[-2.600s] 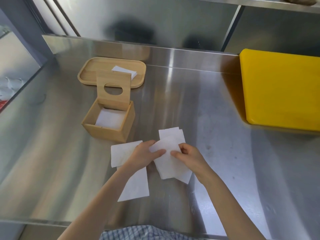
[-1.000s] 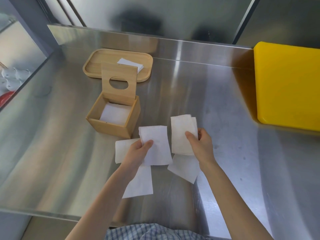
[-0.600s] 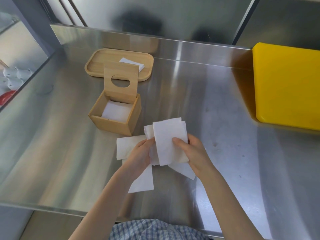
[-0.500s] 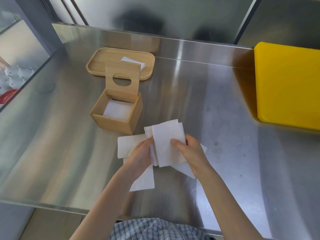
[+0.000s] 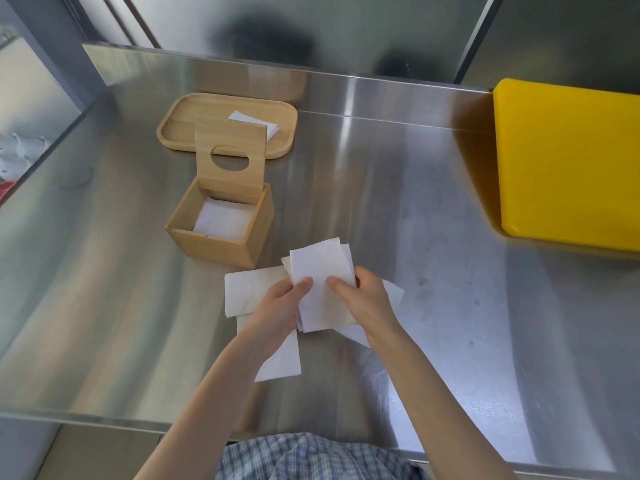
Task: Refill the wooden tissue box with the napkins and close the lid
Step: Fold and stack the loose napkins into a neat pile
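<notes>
pinching one stack of napkins [image 5: 320, 282] between left hand [image 5: 277, 306] and right hand [image 5: 363, 299] (each grip closed on it), near the open tissue box [image 5: 221, 237].

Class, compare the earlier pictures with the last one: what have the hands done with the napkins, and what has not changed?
A second ago each hand held its own napkins apart; now the left hand and right hand pinch them together as one stack of napkins. Unchanged: the wooden tissue box stays open, and loose napkins remain on the counter.
</notes>
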{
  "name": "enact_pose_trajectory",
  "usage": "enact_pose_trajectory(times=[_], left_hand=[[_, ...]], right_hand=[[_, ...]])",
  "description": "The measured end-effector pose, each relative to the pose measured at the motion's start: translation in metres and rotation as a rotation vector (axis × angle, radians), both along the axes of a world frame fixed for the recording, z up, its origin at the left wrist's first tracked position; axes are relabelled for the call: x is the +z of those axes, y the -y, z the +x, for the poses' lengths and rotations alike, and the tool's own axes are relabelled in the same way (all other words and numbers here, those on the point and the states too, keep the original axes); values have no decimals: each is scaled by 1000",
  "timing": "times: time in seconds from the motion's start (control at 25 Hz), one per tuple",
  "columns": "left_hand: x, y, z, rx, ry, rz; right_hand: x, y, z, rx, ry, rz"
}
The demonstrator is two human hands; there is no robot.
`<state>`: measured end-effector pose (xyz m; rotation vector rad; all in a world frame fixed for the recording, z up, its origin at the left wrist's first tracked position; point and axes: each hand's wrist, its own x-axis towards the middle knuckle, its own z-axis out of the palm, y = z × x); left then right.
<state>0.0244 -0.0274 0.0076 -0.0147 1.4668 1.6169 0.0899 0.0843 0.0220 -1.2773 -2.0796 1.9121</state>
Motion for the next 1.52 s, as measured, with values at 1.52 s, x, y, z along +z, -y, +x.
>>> enact_pose_trajectory(times=[1.52], left_hand=[[6, 28, -29, 105, 12, -23]], right_hand=[[54, -58, 23, 395, -11, 308]])
